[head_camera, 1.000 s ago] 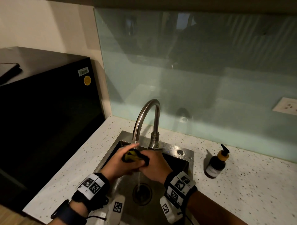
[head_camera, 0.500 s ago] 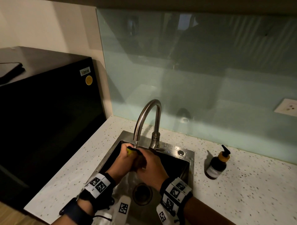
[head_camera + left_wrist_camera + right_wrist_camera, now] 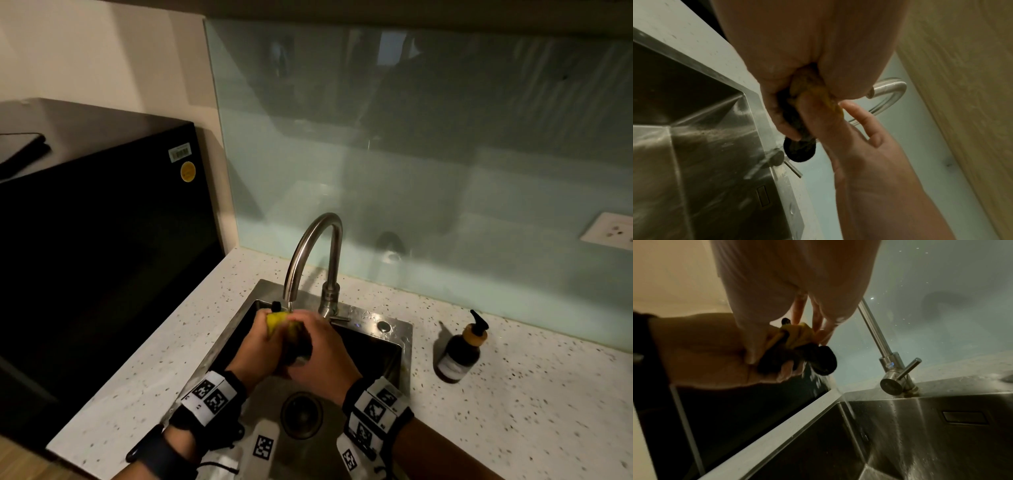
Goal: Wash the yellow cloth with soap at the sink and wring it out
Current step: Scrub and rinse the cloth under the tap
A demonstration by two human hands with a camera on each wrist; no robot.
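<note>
Both hands over the steel sink (image 3: 390, 334), right under the faucet (image 3: 310, 246) spout. Left hand (image 3: 255, 349) and right hand (image 3: 325, 356) are pressed together around the yellow cloth (image 3: 275, 320), which is bunched into a tight wad with a dark side or edge showing.

Fingers: left-hand fingers (image 3: 785, 369) curl around the lower, dark part of the wad. Right-hand fingers (image 3: 818, 324) pinch the yellow top of it; thumb (image 3: 818, 113) lies along the cloth. Right wrist view shows the cloth (image 3: 797, 337) held in the air, clear of the basin, with water running off its dark lower end down into the sink (image 3: 920, 426). Left wrist view: cloth (image 3: 818, 91) mostly buried between the two palms, only a yellow sliver and the dark tail visible.

Cloth sits just below the spout tip in the head view; can't tell if it touches the spout. A thin stream seems to come from the spout.

Around:
- Faucet lever (image 3: 906, 368) sticks out sideways at the base, just right of the hands, apart from them.
- Drain (image 3: 301, 414) directly below the wrists.
- Amber soap pump bottle (image 3: 459, 353) upright on the speckled tabletop (image 3: 531, 411), right of the sink, well apart from the hands.
- Black appliance (image 3: 102, 240) on the left, against the tabletop edge.
- Glass backsplash (image 3: 411, 154) behind the faucet, wall socket (image 3: 609, 226) at far right.
- Marker-tagged bands on both wrists.
</note>
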